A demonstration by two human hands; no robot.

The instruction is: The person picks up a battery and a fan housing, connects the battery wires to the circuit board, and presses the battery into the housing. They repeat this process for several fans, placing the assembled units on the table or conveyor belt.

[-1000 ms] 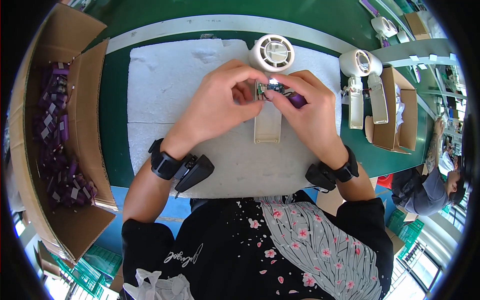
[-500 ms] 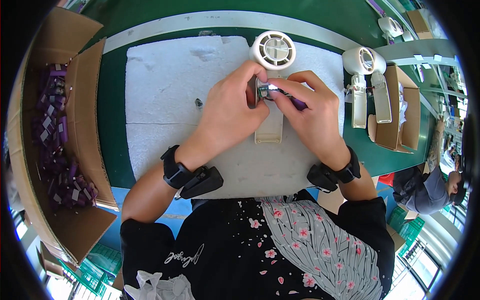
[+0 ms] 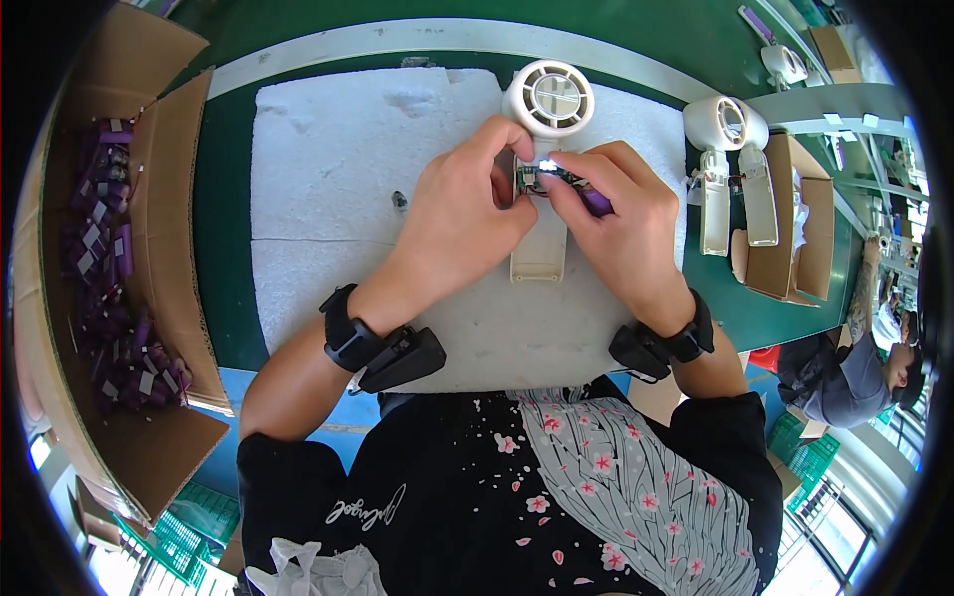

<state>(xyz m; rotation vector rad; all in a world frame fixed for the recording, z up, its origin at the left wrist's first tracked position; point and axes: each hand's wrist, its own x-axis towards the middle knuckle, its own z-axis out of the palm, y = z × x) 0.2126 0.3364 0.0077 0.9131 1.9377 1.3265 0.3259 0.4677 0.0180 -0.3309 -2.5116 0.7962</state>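
Note:
A cream handheld fan lies on the white foam board, its round grilled head at the far end and its open handle shell toward me. Over the handle, a small green circuit board with a bright white light is pinched between both hands. My left hand grips its left end with thumb and fingers. My right hand pinches its right end, and a purple battery cell shows under those fingers. Wires near the board are partly hidden by the fingertips.
To the left stands a cardboard box of purple battery cells. Right of the foam board lie two more open fans beside a small carton. A dark scrap rests on the foam. A co-worker is at far right.
The circuit board has turned so more of its green face shows, and its light sits slightly higher. The fan appears shifted a little to the right. Both hands keep their pinch.

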